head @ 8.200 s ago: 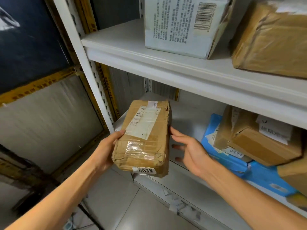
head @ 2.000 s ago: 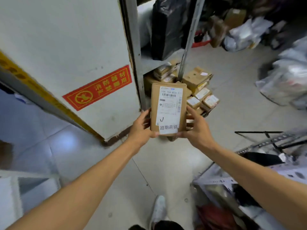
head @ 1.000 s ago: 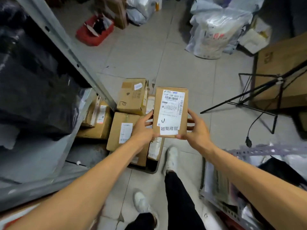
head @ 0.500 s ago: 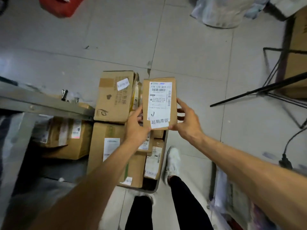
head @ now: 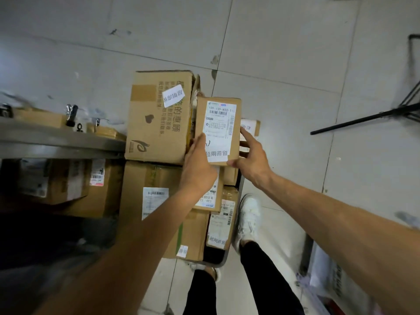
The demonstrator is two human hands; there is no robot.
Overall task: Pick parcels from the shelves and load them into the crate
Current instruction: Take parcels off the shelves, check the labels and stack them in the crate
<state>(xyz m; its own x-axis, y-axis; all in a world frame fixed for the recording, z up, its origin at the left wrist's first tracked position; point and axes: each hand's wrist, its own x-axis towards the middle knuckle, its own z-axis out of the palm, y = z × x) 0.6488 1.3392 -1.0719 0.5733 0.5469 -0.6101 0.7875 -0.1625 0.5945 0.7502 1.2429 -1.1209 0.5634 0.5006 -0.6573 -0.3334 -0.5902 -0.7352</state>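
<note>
We hold a labelled parcel (head: pixel 219 130) over the packed crate (head: pixel 228 254).
Our left hand (head: pixel 198 169) and right hand (head: pixel 252 160) grip its side edges, fingers curled round it, above the boxes filling the crate on the pale tiled floor (head: pixel 284 53). A metal shelf (head: pixel 56 142) runs at left; a black tripod leg (head: pixel 363 119) crosses the tiles at right.

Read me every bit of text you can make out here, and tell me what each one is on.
"159-159-K02-1", last digits unclear: shipping label on the held parcel.
"超期滞留": white strip at that label's foot.
"超期滞留": sticker on the large box.
"的惠顾": printed on the large box.
Other labels: too small or blurred.
</note>
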